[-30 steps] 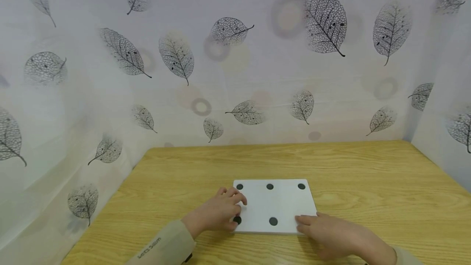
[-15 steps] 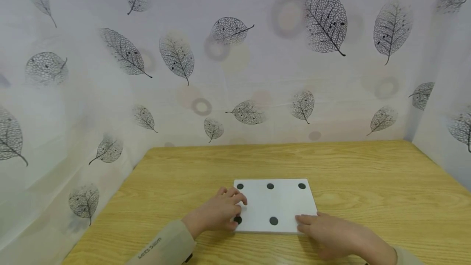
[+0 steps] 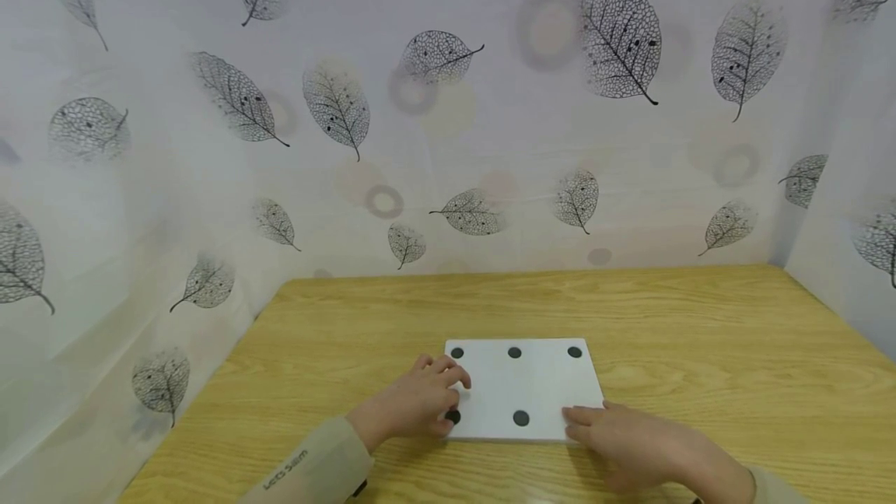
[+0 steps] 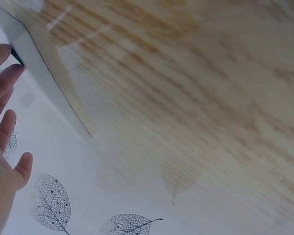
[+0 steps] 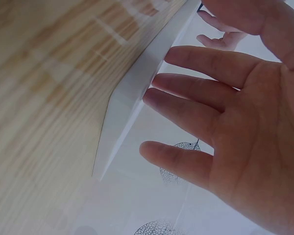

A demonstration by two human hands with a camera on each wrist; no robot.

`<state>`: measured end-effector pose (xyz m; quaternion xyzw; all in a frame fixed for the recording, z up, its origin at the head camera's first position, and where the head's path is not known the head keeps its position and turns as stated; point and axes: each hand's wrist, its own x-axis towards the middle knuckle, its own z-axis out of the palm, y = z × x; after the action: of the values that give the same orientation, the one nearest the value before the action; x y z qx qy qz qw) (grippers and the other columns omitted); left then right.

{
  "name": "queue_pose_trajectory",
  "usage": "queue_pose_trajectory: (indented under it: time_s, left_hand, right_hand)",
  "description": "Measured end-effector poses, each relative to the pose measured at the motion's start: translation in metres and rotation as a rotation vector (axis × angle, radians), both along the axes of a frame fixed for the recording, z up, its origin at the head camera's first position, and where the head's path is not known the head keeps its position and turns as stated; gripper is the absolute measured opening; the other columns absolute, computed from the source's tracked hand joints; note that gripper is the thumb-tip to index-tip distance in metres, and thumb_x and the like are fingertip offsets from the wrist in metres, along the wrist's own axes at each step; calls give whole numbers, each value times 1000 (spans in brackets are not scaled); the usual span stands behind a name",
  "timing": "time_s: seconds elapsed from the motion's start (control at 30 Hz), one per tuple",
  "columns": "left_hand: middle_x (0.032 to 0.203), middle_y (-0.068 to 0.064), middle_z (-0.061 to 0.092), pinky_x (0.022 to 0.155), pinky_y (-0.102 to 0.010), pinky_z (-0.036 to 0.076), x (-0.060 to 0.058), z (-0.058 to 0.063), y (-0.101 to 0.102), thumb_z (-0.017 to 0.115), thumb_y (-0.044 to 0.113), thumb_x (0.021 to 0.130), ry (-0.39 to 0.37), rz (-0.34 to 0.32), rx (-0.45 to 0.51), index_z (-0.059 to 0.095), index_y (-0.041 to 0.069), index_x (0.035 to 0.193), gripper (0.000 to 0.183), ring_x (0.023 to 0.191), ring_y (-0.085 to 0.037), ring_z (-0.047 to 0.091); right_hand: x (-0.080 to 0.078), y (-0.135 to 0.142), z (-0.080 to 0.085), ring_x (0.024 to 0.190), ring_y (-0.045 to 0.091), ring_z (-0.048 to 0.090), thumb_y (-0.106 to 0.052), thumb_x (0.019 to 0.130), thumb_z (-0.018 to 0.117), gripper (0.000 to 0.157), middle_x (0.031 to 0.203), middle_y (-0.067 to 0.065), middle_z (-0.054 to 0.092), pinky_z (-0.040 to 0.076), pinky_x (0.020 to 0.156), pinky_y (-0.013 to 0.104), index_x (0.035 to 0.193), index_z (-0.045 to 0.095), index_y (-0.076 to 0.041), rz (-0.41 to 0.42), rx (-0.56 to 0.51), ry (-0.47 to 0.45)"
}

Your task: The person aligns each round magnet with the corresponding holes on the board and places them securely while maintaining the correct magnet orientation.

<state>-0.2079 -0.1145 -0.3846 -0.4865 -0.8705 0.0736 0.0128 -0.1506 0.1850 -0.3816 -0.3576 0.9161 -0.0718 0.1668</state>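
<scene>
A flat white rectangular board [image 3: 532, 387] with a thin side lies on the wooden table in the head view, with several dark round spots on its top. My left hand [image 3: 423, 401] rests at its left edge, fingers loosely bent over the top. In the left wrist view, the thumb and index fingertips of this left hand [image 4: 2, 117] lie close around a dark spot [image 4: 17, 56]. At the front right corner, my right hand [image 3: 637, 442] lies with straight fingers, which cover that corner. The right wrist view shows the right hand's fingers [image 5: 196, 107] extended, tips at the board's edge [image 5: 122, 98].
The wooden table [image 3: 700, 333] has a yellowish grain and reaches back to a pale curtain [image 3: 490, 138] printed with dark leaves. More of this cloth hangs along the left and right sides.
</scene>
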Motion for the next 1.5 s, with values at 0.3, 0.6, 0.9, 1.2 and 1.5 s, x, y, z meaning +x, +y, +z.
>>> queue_pose_trajectory:
  time_s: [0.3,0.6,0.9,1.2,1.5]
  left_hand:
    - [114,9,47,83,-31,28,1,1,0,66,33,77,9,-9,-6,64,19,74,15,105,-13,35]
    - [112,9,47,81,-30,28,0,0,-1,67,34,77,19,-23,-5,65,20,73,15,104,-12,36]
    - [111,9,49,82,-30,29,2,1,0,67,34,77,24,-30,3,66,19,75,15,104,-13,37]
    - [109,9,49,81,-30,28,2,2,-1,67,33,77,14,-36,11,68,20,74,13,102,-12,36]
    - [109,9,50,80,-29,29,2,2,-1,67,32,77,10,-38,17,67,20,74,12,101,-12,37]
  right_hand:
    - [0,0,-1,115,18,44,-12,65,74,55,128,6,45,34,92,43,117,57,-9,0,6,8]
    - [0,0,-2,114,17,45,-12,65,74,55,129,5,45,34,92,42,118,57,-10,-9,14,2]
    - [0,0,-2,115,17,44,-12,65,73,54,128,5,46,34,92,43,117,57,-10,-3,6,12]
    - [0,0,-1,115,17,44,-11,65,73,54,129,4,45,34,92,43,117,57,-10,-8,0,-4]
    - [-1,0,-1,115,17,44,-13,66,73,54,128,5,46,34,92,43,117,57,-10,2,0,3]
